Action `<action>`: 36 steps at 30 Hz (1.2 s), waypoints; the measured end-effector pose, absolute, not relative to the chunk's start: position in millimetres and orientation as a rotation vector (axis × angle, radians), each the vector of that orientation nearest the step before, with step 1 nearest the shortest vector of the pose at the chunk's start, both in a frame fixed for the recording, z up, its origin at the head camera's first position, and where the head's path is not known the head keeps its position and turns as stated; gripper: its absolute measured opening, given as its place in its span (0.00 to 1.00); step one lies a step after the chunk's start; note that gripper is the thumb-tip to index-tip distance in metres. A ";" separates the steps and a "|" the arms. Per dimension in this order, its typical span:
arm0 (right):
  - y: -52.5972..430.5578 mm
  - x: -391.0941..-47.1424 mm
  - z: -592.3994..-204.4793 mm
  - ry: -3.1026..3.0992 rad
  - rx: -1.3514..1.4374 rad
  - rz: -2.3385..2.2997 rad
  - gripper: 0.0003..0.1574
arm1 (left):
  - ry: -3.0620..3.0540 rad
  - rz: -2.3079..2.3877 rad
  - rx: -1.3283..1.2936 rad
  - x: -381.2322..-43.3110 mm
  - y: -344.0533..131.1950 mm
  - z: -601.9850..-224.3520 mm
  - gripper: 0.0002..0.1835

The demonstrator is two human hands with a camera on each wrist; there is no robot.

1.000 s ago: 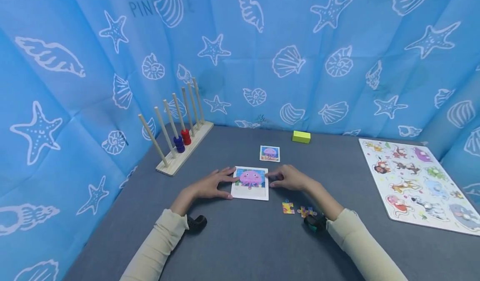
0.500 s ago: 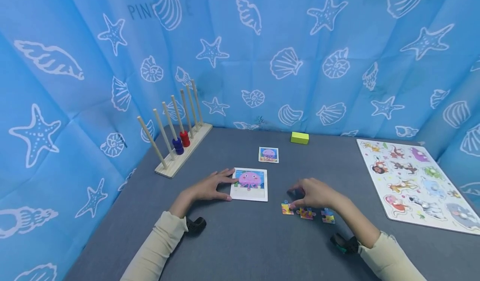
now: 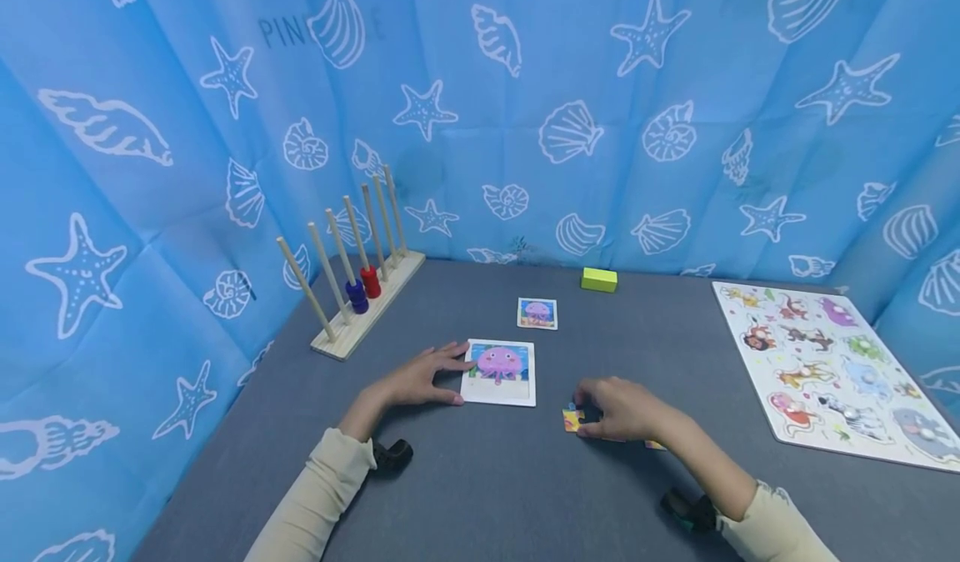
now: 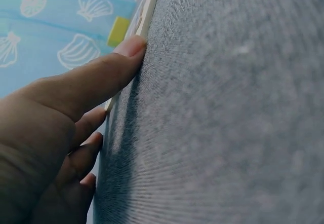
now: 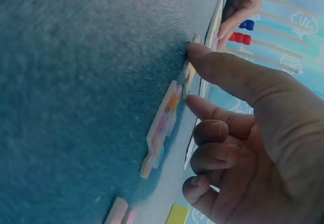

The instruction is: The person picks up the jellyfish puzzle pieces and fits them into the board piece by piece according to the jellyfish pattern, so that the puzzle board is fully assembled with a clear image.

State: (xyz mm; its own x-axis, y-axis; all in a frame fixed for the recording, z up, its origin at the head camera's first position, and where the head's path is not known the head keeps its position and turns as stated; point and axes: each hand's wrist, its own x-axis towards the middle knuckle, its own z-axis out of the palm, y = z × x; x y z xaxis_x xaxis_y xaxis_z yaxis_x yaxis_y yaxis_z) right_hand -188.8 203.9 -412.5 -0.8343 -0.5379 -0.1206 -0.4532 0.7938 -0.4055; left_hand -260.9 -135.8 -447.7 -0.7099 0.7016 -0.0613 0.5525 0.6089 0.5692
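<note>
A white-framed puzzle board (image 3: 497,391) with a pink octopus picture lies on the table; its lower strip is bare white. My left hand (image 3: 412,380) rests at the board's left edge, thumb and index finger touching the rim, as the left wrist view (image 4: 96,82) confirms. To the right, my right hand (image 3: 626,410) has its thumb and index finger at opposite sides of a yellow puzzle piece (image 3: 572,420), pinching it at the table. Beneath that hand lies another colourful puzzle piece (image 5: 163,127), with a third piece (image 5: 119,211) farther along, mostly covered in the head view.
Behind the board lies a small octopus picture card (image 3: 537,313), and beyond it a yellow-green block (image 3: 599,280). A wooden peg stand (image 3: 378,303) with blue and red beads is at back left. An animal peg-puzzle board (image 3: 832,370) lies at right.
My right hand has left the board's right edge, moved right and toward me to the loose pieces, and closed thumb and index finger on the yellow one. The left hand stays in place.
</note>
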 end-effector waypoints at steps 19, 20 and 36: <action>178.1 -205.9 -407.9 2.733 -0.914 -0.486 0.14 | 2.626 0.819 0.991 -256.3 -137.1 -450.4 0.31; 172.9 -208.2 -408.0 2.736 -0.929 -0.512 0.14 | 2.627 0.813 0.984 -255.8 -137.4 -451.0 0.31; 92.2 -234.4 -413.7 2.826 -0.967 -0.485 0.15 | 2.656 0.807 0.995 -258.7 -135.6 -448.7 0.30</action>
